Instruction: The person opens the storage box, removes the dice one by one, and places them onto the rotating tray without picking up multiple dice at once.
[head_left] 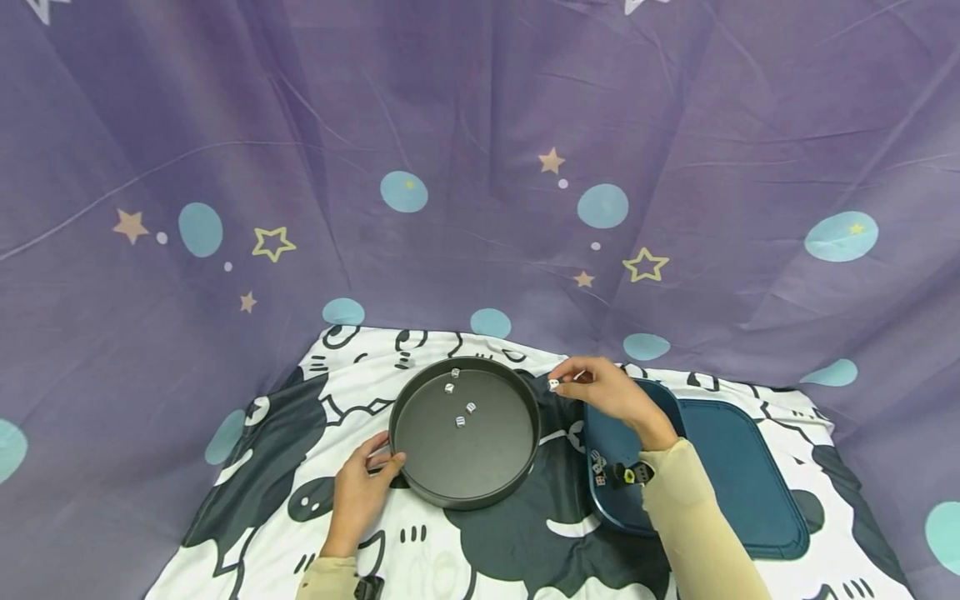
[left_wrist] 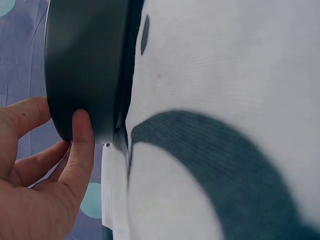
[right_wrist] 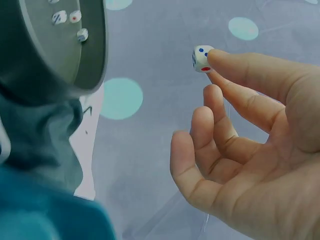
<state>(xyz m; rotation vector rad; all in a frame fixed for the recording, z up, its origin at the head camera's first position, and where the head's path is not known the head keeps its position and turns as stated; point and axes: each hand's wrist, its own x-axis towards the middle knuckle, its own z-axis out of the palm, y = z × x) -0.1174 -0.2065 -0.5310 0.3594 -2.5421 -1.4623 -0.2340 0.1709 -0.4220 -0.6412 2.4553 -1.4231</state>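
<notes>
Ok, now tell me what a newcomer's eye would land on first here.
Probably the dark round pan, low in the middle of the head view, with four small white dice on its floor and the left hand at its rim. Next, the single die pinched by the right hand, just right of the pan.

Hands (head_left: pixel 360 496) (head_left: pixel 611 392) apart, fingers (right_wrist: pixel 202 131) bent

Soft even light, faint shadows, blue tray (right_wrist: pixel 55 205) blurred in right-wrist view
</notes>
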